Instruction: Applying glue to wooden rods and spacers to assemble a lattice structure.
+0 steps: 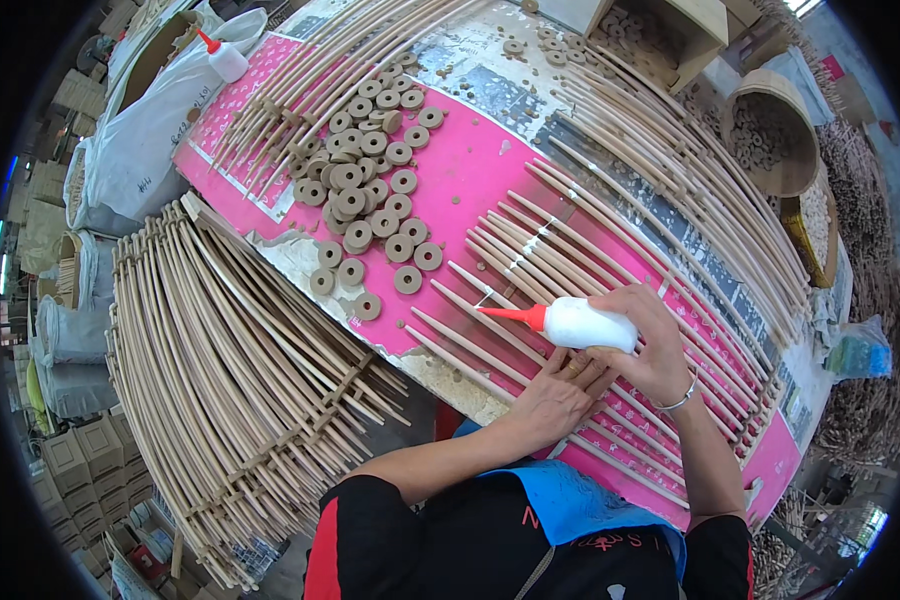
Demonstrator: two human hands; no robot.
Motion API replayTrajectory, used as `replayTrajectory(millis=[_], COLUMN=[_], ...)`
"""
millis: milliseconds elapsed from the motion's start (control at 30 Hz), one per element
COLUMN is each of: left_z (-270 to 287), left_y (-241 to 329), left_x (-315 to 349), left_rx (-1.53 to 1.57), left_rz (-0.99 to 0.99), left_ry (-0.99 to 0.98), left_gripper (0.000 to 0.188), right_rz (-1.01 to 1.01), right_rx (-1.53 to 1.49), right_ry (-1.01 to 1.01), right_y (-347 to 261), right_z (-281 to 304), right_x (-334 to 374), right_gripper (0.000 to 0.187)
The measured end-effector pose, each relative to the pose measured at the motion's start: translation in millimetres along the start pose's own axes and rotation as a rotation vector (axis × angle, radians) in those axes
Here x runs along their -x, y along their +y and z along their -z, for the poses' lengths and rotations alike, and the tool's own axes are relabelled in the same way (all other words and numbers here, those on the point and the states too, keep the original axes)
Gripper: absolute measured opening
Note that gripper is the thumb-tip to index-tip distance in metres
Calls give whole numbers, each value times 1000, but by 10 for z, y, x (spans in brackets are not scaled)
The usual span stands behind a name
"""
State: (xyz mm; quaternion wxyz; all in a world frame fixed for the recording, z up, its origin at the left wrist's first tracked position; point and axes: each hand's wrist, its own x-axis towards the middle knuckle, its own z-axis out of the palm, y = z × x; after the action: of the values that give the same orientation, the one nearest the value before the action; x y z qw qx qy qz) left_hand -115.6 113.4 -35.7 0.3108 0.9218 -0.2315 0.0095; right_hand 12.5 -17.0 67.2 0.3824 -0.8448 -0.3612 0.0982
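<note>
My right hand (652, 340) is closed around a white squeeze bottle (592, 325) with a red nozzle, tipped on its side and pointing left. The nozzle's tip is over the tapered ends of a row of thin wooden rods (530, 262) laid side by side. White glue (530, 245) shows as a line of dabs across several rods. My left hand (560, 400) rests on the nearer rods just below the bottle, fingers stretched out, partly hidden by the bottle and right hand. The rods lie on a pink sheet (480, 150) on the table.
Many round wooden discs with centre holes (360, 190) are heaped left of the rods. A second glue bottle (225, 60) stands at the far left. More rods (660, 140) lie at the far right, near a round tub (770, 130). Stacked rods with crosspieces (240, 380) stand at left.
</note>
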Motion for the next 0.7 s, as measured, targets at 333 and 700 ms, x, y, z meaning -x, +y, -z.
replayTrajectory(millis=[333,700], left_z=[70,-49], left_y=[13,12], left_x=[-23,62], left_rx=[1,40], left_rz=[3,18], left_ry=[-2,70], left_gripper=[55,35], right_rz=[-9,53], right_rx=[15,-33], right_ry=[-36,-81], right_y=[0,-112], right_z=[-7,-31], right_x=[-17,-36], right_gripper=[52,52])
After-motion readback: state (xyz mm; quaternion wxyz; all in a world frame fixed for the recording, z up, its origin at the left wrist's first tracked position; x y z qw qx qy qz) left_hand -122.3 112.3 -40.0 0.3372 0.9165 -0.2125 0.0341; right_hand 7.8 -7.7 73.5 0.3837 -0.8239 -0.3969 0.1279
